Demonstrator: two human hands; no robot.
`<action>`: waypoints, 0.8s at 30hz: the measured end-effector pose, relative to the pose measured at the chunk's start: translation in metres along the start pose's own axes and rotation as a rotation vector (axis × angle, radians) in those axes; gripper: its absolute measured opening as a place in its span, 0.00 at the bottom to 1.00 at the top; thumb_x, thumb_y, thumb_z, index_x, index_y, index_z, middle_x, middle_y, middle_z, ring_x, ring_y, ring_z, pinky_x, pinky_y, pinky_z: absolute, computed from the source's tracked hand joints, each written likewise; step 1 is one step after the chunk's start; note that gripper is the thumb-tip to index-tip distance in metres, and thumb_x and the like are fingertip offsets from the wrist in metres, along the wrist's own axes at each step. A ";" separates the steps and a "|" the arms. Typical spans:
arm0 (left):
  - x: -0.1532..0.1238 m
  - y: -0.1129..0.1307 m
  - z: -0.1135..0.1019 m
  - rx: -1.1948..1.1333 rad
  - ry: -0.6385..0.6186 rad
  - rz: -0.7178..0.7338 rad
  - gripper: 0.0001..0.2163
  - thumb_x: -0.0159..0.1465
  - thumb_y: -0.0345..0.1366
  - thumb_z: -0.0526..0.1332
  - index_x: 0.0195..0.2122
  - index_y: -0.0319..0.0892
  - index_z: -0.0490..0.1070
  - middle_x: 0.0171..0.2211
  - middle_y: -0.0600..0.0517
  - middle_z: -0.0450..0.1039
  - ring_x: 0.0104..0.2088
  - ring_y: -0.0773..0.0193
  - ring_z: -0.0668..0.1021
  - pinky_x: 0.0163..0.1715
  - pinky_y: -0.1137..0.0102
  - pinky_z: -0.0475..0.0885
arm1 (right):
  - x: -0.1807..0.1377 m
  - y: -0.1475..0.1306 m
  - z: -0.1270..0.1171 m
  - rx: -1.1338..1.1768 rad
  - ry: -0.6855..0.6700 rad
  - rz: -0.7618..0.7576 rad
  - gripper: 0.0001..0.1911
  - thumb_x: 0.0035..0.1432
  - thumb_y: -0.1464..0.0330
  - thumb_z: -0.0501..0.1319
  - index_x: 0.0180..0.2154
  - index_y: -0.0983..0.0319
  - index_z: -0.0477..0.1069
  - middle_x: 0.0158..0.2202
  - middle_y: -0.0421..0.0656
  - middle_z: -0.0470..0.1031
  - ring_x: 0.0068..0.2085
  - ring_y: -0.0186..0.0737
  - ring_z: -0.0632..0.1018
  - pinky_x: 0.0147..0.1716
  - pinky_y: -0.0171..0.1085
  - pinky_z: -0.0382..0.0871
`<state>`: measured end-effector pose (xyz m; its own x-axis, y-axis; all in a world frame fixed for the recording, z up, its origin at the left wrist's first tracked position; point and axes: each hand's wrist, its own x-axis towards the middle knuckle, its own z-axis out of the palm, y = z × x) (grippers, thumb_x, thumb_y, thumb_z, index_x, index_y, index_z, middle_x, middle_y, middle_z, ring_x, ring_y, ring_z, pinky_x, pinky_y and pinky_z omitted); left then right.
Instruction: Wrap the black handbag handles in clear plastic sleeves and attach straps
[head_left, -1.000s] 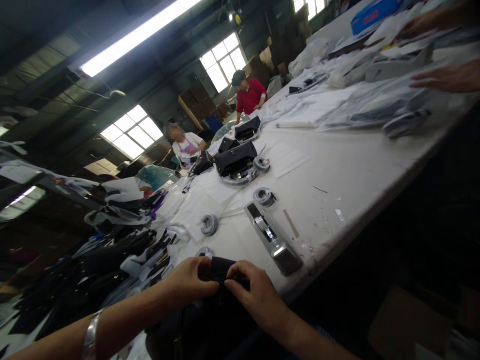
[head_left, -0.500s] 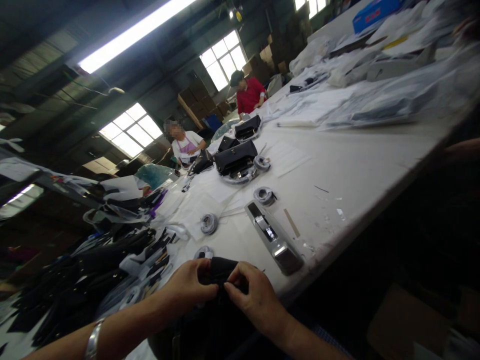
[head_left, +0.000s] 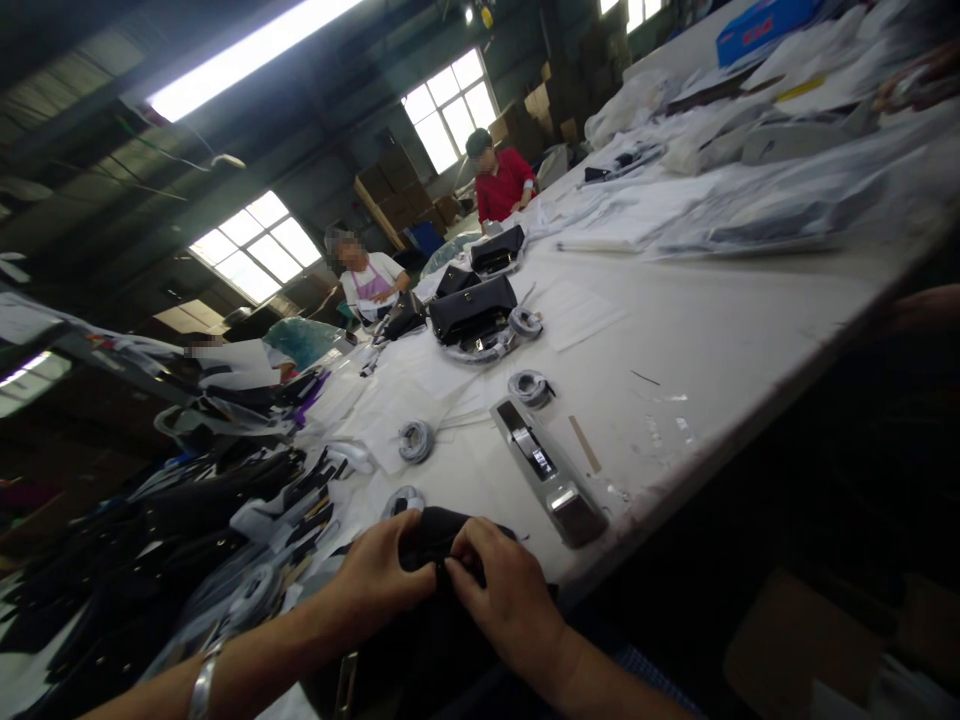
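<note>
At the near edge of the table I have a black bag between my hands, its lower part lost in shadow. My left hand is closed round its left edge, thumb on the near side. My right hand pinches the bag's edge with thumb and forefinger, close to the left thumb; whatever small part sits in that pinch is hidden. Just beyond them stands a grey tape dispenser. A wrapped coiled strap lies right behind my left hand.
More wrapped coils and finished-looking black handbags rest farther up the white table. Black bags are heaped at left. Plastic sheets cover the far right. Two people sit across the table; another person's hand shows at right.
My hands keep their grip on the bag, with the right fingers shifted slightly left and up. The view has tilted a little. The other person's hand at upper right has come further into view.
</note>
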<state>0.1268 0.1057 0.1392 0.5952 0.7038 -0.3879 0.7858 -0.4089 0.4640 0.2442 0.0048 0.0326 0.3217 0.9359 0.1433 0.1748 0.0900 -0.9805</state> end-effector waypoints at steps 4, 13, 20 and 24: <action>-0.003 -0.004 -0.008 -0.053 -0.099 0.070 0.09 0.54 0.31 0.63 0.37 0.39 0.73 0.36 0.51 0.79 0.37 0.58 0.79 0.36 0.70 0.71 | 0.003 -0.001 -0.011 0.160 -0.050 0.034 0.04 0.55 0.72 0.65 0.31 0.59 0.70 0.31 0.36 0.73 0.35 0.36 0.74 0.36 0.33 0.64; -0.010 0.001 0.001 -0.093 -0.006 0.065 0.11 0.53 0.29 0.62 0.38 0.39 0.73 0.36 0.52 0.80 0.38 0.58 0.80 0.37 0.71 0.72 | 0.004 -0.004 -0.012 0.124 -0.056 0.106 0.04 0.52 0.71 0.66 0.30 0.60 0.70 0.28 0.37 0.73 0.33 0.37 0.74 0.33 0.34 0.63; -0.010 -0.005 0.013 -0.015 0.092 0.071 0.10 0.53 0.30 0.62 0.38 0.41 0.73 0.34 0.53 0.79 0.36 0.59 0.79 0.35 0.71 0.72 | -0.004 -0.005 0.005 -0.051 0.029 0.032 0.04 0.54 0.72 0.61 0.31 0.59 0.66 0.30 0.36 0.70 0.32 0.36 0.72 0.32 0.34 0.61; -0.010 -0.009 0.011 0.016 0.100 0.072 0.10 0.53 0.30 0.61 0.38 0.41 0.72 0.34 0.53 0.78 0.37 0.59 0.79 0.37 0.70 0.72 | -0.003 -0.003 0.004 -0.035 0.011 0.029 0.04 0.55 0.73 0.62 0.32 0.59 0.67 0.31 0.36 0.71 0.33 0.36 0.73 0.33 0.34 0.61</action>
<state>0.1162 0.0960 0.1301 0.6311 0.7264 -0.2720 0.7447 -0.4694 0.4744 0.2389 0.0026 0.0349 0.3376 0.9340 0.1168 0.1980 0.0508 -0.9789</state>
